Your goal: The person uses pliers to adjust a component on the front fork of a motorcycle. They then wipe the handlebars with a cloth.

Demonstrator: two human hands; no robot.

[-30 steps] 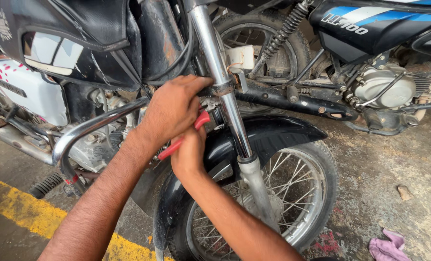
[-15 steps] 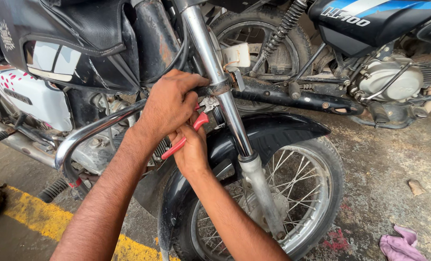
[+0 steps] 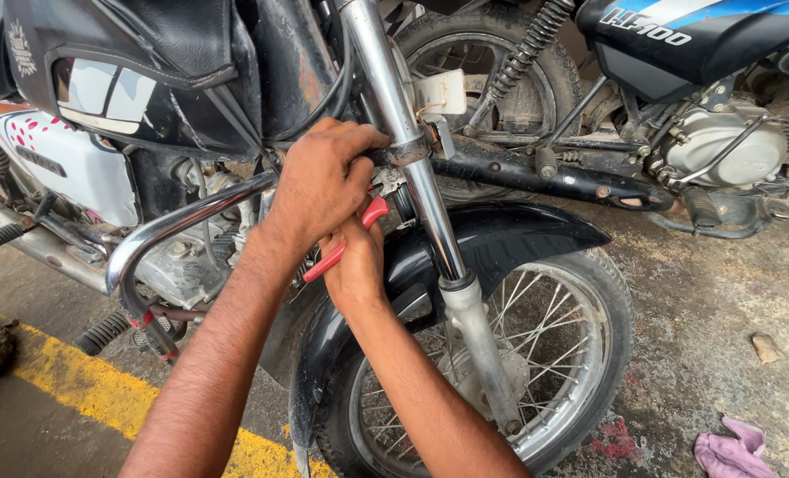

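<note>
My left hand (image 3: 323, 181) reaches up from the lower left, its fingers curled onto the clamp area of the chrome front fork tube (image 3: 394, 97) of a black motorcycle. Just below it, my right hand (image 3: 354, 265) is closed around red-handled pliers (image 3: 325, 262). The pliers' jaws point up toward the fork and are hidden behind my left hand. Both hands sit above the black front mudguard (image 3: 509, 230) and the spoked front wheel (image 3: 536, 354).
A chrome crash guard bar (image 3: 173, 226) curves out at left beside the engine. A second motorcycle with a blue and black tank (image 3: 695, 44) stands behind at right. On the wet concrete floor are a yellow painted line (image 3: 84, 389) and a pink rag (image 3: 735, 447).
Both hands stay at the fork with the pliers held. The view has shifted slightly, and my left fingers have edged closer onto the fork clamp.
</note>
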